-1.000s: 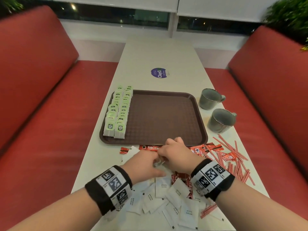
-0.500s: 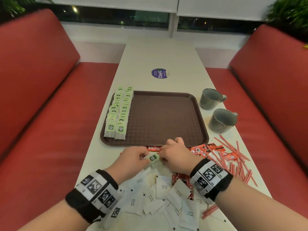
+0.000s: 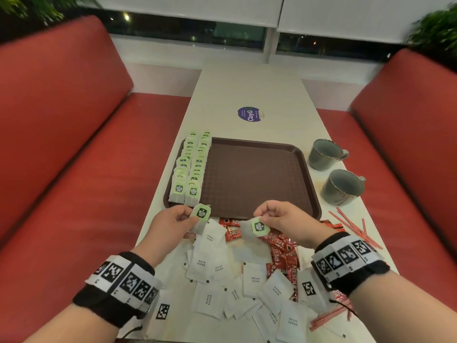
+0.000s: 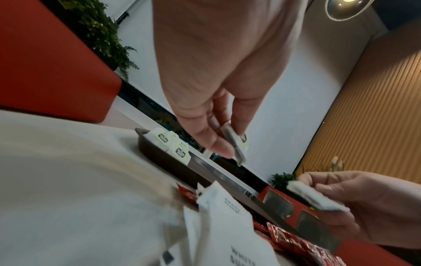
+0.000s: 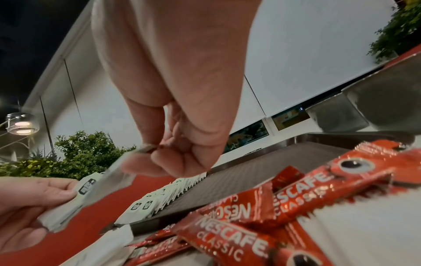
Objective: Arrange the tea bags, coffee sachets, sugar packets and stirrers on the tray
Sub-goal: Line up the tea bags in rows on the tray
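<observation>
Care matters here: with a tea bag [image 3: 201,214] pinched in our left hand [image 3: 170,225] and another tea bag [image 3: 257,227] in our right hand [image 3: 284,219], we stand each upright against the two rows [image 3: 191,167] along the tray [image 3: 259,181], tags forward

Bare tray [image 3: 257,179] floor right of the tea bag rows [image 3: 191,167], mugs [image 3: 333,169] beyond its rim.

Dim warm indoor light, ceiling lamp [image 4: 348,7] glaring at upper right of the left wrist view; motion blur lower left, wide-angle bending at edges, near sachets soft.
</observation>
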Tool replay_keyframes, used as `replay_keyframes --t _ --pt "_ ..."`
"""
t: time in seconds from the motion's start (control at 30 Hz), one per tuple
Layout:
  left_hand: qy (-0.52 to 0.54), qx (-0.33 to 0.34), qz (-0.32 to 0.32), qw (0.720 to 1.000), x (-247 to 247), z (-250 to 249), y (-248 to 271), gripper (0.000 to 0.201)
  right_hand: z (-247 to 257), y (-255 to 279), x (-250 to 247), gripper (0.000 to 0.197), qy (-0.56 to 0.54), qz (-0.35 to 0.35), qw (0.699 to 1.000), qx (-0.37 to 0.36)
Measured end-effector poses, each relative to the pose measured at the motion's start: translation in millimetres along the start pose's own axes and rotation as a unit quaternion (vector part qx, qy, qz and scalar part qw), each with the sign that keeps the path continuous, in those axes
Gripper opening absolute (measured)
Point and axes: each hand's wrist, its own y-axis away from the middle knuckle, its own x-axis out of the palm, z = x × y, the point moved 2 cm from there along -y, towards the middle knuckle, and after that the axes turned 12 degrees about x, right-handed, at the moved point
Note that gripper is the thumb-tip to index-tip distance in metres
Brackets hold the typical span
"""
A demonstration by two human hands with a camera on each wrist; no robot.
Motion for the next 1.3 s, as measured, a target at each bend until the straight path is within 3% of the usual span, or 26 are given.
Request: replay_keyframes --t 0.23,0.3,0.47,0.67,0.8,0.93,1.07,1.17,1.3 --pt "-0.037 0.036 -0.123 0.991 -50.0 -0.2 -24.7 0.009 41.2 -16.7 8.3 0.012 -0.019 0.025 0.999 0.037" --pt "-0.071 0.037 -0.116 0.99 -57.5 1.9 -39.9 0.009 60.4 -32.2 21.4 0.007 0.013 0.026 0.999 0.031" --pt "-0.165 0.029 -0.063 0.984 -53.1 2.7 -73.9 0.013 108.5 -82.4 58.9 0.005 0.201 -0.06 0.976 -0.056" --pt "-0.281 -0.003 0.019 0.959 -46.2 13.5 -95.2 0.017 121.4 -128.4 87.0 0.031 0.292 -0.006 0.956 0.001" --pt "-0.298 -0.019 0.012 0.954 -42.7 17.9 -97.5 0.008 116.3 -140.3 97.2 0.031 0.268 -0.018 0.962 0.042" --pt "-0.282 -0.013 -0.015 0.959 -40.9 21.4 -94.4 0.014 112.5 -142.7 103.1 0.019 0.254 -0.058 0.965 0.036" --pt "-0.277 0.01 -0.024 0.96 -36.7 20.8 -90.4 0.019 107.7 -142.6 108.3 0.022 0.242 -0.089 0.965 0.039" --pt "-0.304 0.031 -0.014 0.952 -32.6 18.7 -87.9 0.03 105.8 -144.2 109.3 0.022 0.265 -0.113 0.957 0.031" --pt "-0.343 0.046 -0.013 0.938 -29.2 10.9 -83.6 0.028 110.8 -137.3 106.8 0.027 0.325 -0.12 0.938 0.009"
